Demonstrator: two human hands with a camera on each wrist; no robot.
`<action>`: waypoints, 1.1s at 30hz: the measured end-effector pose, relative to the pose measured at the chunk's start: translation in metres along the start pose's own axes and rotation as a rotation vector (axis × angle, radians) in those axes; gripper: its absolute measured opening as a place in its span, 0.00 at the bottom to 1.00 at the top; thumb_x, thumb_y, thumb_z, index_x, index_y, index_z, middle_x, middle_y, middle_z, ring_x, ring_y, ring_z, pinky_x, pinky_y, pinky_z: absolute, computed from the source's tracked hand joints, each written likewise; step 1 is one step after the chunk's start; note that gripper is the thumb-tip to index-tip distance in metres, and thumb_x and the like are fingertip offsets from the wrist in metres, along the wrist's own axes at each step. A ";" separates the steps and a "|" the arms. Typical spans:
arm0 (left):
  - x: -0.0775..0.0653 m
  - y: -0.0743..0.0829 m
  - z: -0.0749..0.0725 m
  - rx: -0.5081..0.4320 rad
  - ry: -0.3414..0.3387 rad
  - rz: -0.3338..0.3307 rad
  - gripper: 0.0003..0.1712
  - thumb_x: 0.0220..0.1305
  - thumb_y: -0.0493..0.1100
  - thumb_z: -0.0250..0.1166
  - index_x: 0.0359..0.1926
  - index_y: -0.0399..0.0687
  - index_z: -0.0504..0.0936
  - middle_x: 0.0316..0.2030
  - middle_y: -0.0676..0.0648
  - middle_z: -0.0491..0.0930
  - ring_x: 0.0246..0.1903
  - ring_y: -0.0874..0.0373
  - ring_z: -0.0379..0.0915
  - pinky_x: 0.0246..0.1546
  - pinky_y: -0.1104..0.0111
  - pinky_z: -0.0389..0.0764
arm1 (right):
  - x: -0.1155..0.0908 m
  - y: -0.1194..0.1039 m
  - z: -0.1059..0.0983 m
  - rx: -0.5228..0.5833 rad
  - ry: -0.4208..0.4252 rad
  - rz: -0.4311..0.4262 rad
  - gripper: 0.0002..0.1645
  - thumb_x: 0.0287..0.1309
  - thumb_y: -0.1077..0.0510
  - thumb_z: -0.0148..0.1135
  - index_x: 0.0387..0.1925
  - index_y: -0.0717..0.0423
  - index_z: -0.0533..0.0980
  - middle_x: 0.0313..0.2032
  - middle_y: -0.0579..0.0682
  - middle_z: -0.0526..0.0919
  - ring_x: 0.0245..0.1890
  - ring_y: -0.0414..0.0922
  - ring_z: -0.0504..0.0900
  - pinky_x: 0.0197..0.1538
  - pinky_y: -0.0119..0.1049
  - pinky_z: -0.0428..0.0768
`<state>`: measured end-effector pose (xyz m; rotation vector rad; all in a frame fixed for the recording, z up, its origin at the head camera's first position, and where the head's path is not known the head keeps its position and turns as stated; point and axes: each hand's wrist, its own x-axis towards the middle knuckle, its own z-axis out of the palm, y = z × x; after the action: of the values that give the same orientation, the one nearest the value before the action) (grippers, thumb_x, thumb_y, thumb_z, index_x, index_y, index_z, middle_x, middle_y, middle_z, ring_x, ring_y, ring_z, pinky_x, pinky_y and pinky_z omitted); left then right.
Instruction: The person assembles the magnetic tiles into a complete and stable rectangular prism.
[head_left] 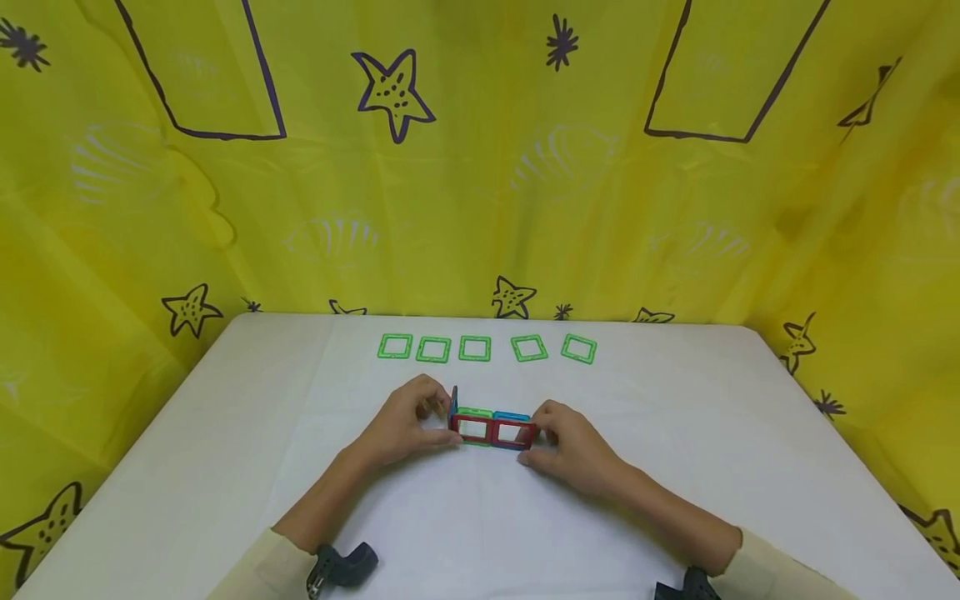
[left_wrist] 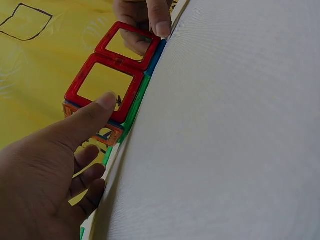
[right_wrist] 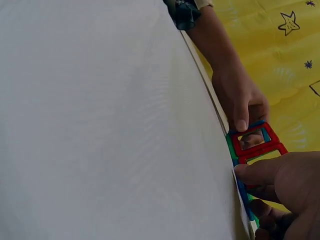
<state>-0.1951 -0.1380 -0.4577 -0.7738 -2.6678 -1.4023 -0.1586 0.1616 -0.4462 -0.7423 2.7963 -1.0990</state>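
A small build of magnetic square frames (head_left: 491,427) stands at the middle of the white table (head_left: 675,483). Two red frames (head_left: 474,430) stand upright side by side along its front, with a green frame (head_left: 474,412) and a blue frame (head_left: 512,415) behind them. My left hand (head_left: 438,423) pinches the left end, thumb (left_wrist: 102,107) on the left red frame (left_wrist: 107,85) and fingers behind an upright orange and dark blue frame (left_wrist: 111,134). My right hand (head_left: 542,433) pinches the right red frame (left_wrist: 127,45), thumb (right_wrist: 250,172) at its front edge.
Several loose green square frames (head_left: 475,348) lie in a row near the table's far edge. A yellow cloth with black starfish drawings (head_left: 480,208) hangs behind and to both sides. Wrist camera mounts (head_left: 341,567) show at the bottom.
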 end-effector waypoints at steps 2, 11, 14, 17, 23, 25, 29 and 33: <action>0.000 -0.001 0.001 0.004 0.010 0.012 0.18 0.51 0.42 0.85 0.37 0.54 0.83 0.40 0.55 0.78 0.41 0.57 0.74 0.43 0.65 0.78 | -0.001 -0.002 0.002 -0.011 -0.013 0.004 0.09 0.57 0.53 0.80 0.33 0.40 0.84 0.36 0.41 0.75 0.38 0.43 0.71 0.39 0.35 0.72; -0.001 0.003 0.005 0.031 0.068 -0.013 0.10 0.60 0.37 0.79 0.39 0.49 0.86 0.34 0.58 0.81 0.37 0.58 0.76 0.41 0.65 0.81 | -0.006 -0.012 0.010 -0.032 -0.090 -0.045 0.12 0.53 0.45 0.83 0.35 0.38 0.85 0.38 0.33 0.77 0.42 0.40 0.71 0.45 0.36 0.75; -0.001 0.008 0.008 0.050 0.094 -0.047 0.09 0.61 0.37 0.78 0.39 0.50 0.86 0.32 0.58 0.83 0.35 0.60 0.78 0.41 0.65 0.81 | -0.008 -0.015 0.013 -0.014 -0.113 -0.066 0.14 0.53 0.44 0.83 0.38 0.40 0.86 0.39 0.32 0.77 0.43 0.39 0.72 0.46 0.35 0.76; -0.002 0.013 0.011 0.069 0.135 -0.087 0.09 0.61 0.37 0.79 0.39 0.50 0.87 0.33 0.58 0.84 0.35 0.60 0.79 0.41 0.64 0.82 | -0.009 -0.019 0.015 0.000 -0.135 -0.071 0.16 0.54 0.43 0.82 0.41 0.41 0.87 0.39 0.32 0.77 0.43 0.39 0.71 0.46 0.34 0.75; -0.003 0.021 0.015 0.095 0.196 -0.180 0.09 0.60 0.40 0.80 0.41 0.49 0.89 0.32 0.58 0.85 0.34 0.60 0.78 0.40 0.65 0.82 | -0.013 -0.026 0.020 0.015 -0.176 -0.114 0.24 0.54 0.42 0.82 0.50 0.44 0.88 0.38 0.34 0.74 0.44 0.38 0.69 0.46 0.33 0.73; -0.003 0.022 0.016 0.108 0.207 -0.188 0.09 0.61 0.40 0.80 0.41 0.47 0.90 0.31 0.57 0.85 0.33 0.60 0.77 0.38 0.66 0.81 | -0.014 -0.027 0.020 0.015 -0.183 -0.139 0.26 0.54 0.43 0.82 0.52 0.46 0.87 0.38 0.34 0.73 0.44 0.37 0.70 0.47 0.33 0.73; -0.003 0.022 0.018 0.113 0.220 -0.182 0.09 0.61 0.39 0.79 0.42 0.44 0.92 0.32 0.55 0.87 0.32 0.61 0.78 0.36 0.67 0.82 | -0.015 -0.030 0.021 0.015 -0.196 -0.155 0.27 0.54 0.45 0.82 0.54 0.48 0.87 0.38 0.34 0.73 0.44 0.36 0.69 0.47 0.32 0.73; -0.002 0.024 0.019 0.102 0.225 -0.166 0.08 0.61 0.36 0.78 0.42 0.41 0.92 0.32 0.53 0.88 0.30 0.61 0.79 0.35 0.68 0.82 | -0.016 -0.032 0.020 0.008 -0.207 -0.151 0.28 0.54 0.46 0.82 0.55 0.50 0.87 0.37 0.34 0.73 0.44 0.36 0.69 0.47 0.32 0.73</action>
<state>-0.1792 -0.1130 -0.4510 -0.3679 -2.6509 -1.2852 -0.1267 0.1357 -0.4421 -1.0172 2.5982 -0.9889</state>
